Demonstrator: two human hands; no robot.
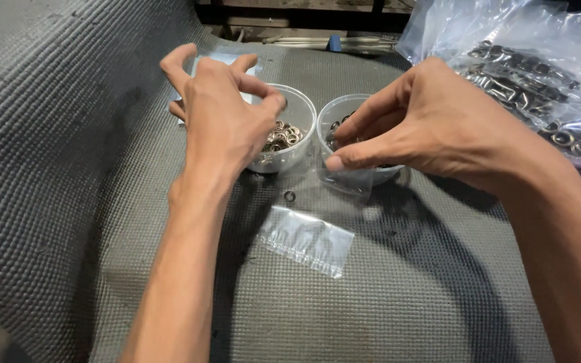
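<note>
the left hand point(226, 117) hovers over the left clear cup point(289, 138) at about 11 o'clock of the surface's middle, fingers curled in a narrow pinch; whether a ring sits between the tips cannot be told. that cup holds brass-coloured rings point(282, 136). the right hand point(432, 121) reaches into the right clear cup point(354, 144) just beside it, thumb and fingers drawn close over darker rings; its grip is narrow too, and what it holds, if anything, is hidden by the fingers.

to pick well here, it looks best to take one ring at a time with the fingertips and keep the wrist above the rim so the light cup does not tip.

a small clear bag point(307, 240) lies flat at 6 o'clock of the cups, see-through and rectangular. a single dark ring point(290, 195) rests loose on the grey ribbed mat point(68, 202) between the bag and the cups. at 2 o'clock a heap of larger clear bags point(539, 74) holds dark metal parts. a pale flat packet point(200, 64) peeks out behind the left hand.
</note>
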